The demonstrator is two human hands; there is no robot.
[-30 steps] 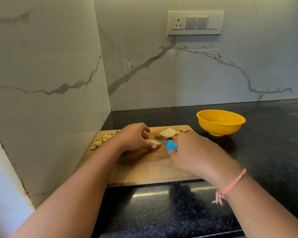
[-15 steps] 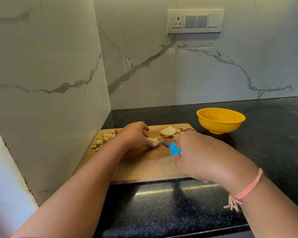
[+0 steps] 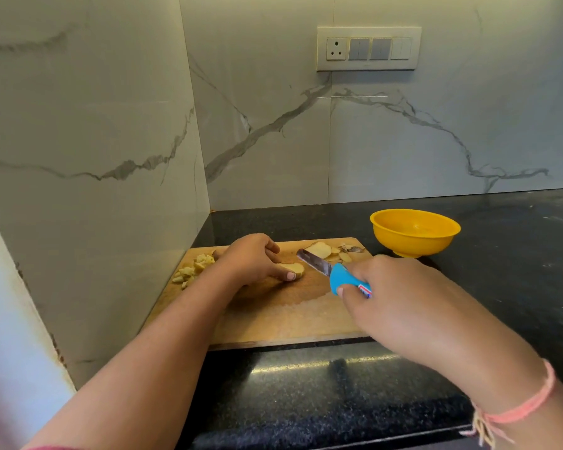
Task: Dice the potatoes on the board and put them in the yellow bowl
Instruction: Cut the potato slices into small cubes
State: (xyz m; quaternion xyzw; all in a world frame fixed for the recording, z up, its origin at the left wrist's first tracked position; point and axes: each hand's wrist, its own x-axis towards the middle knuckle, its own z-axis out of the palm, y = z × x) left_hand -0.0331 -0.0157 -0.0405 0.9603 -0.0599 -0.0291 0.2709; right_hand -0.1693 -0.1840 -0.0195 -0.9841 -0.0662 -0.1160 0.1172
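No writing could be read at my counter. The only mark was a small red, white and blue label on the blue handle of the knife gripped in my right hand. It was half covered by my fingers and too small and blurred to make out as a word, brand or number.

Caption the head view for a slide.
Left hand holds a potato slice on the board; right hand grips the knife.
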